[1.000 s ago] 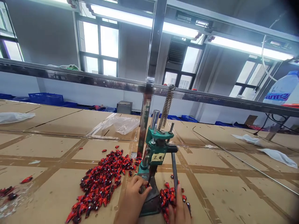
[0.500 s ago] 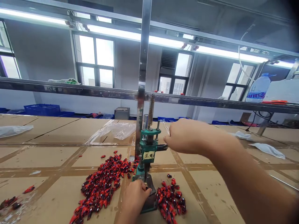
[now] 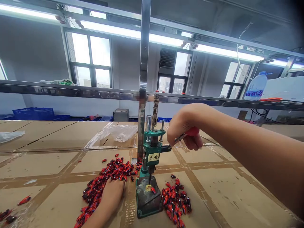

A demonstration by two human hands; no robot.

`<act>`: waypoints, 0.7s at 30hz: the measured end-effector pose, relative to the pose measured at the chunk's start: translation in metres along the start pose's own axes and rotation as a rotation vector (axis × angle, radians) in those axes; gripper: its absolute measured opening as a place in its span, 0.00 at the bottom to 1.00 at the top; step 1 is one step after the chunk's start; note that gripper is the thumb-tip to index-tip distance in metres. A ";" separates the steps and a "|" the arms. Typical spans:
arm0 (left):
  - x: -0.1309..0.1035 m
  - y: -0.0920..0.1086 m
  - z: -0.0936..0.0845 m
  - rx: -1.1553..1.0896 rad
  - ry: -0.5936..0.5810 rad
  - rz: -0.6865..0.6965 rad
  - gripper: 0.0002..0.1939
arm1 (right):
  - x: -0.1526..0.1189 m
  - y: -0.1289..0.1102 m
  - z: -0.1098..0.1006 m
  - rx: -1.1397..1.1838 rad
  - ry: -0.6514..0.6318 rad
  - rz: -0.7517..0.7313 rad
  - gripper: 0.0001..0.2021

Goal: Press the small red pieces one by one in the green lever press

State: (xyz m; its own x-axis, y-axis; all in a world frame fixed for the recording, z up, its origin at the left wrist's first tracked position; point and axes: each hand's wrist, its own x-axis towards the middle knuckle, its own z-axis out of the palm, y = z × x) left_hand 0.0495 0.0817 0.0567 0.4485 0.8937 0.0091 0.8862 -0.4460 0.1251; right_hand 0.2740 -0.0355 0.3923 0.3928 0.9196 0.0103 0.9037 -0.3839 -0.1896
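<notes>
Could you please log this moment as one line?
left hand: at larger parts pile | right hand: gripping red-knobbed lever | press: one red part on base | smaller pile: right of press

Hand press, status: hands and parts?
Left hand at bigger pile, grip unclear. Right hand gripping lever. One red part on press base. Smaller pile beside it.

Bright windows (image 3: pixel 101 52), grey wall (image 3: pixel 129 60)

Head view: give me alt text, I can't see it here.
Right hand holds the lever of a green bench press marked 2#; left hand is at the larger heap of red-and-black pieces on the press's left. One piece lies on the press base, and a smaller heap sits to its right.
</notes>
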 end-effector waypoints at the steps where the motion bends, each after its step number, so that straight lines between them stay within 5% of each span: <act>1: 0.000 0.001 -0.001 -0.015 -0.011 0.010 0.13 | 0.000 0.001 0.000 -0.051 -0.204 0.105 0.12; 3: -0.001 0.006 0.000 -0.072 -0.024 0.057 0.14 | 0.000 0.003 0.000 -0.110 -0.457 0.203 0.11; 9: -0.006 0.049 0.035 -0.955 0.081 0.158 0.22 | 0.001 0.006 -0.002 -0.238 -0.472 0.103 0.16; 14: -0.007 0.075 0.063 -0.904 0.255 0.067 0.15 | -0.001 0.008 -0.005 -0.270 -0.440 0.048 0.16; 21: 0.001 0.069 0.077 -0.827 0.457 0.180 0.13 | 0.000 0.009 -0.003 -0.251 -0.416 0.076 0.13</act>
State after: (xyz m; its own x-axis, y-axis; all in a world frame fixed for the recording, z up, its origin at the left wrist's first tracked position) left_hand 0.1202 0.0483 -0.0113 0.3261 0.8256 0.4605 0.3684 -0.5596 0.7423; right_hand 0.2824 -0.0390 0.3939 0.4039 0.8242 -0.3969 0.9085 -0.4123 0.0683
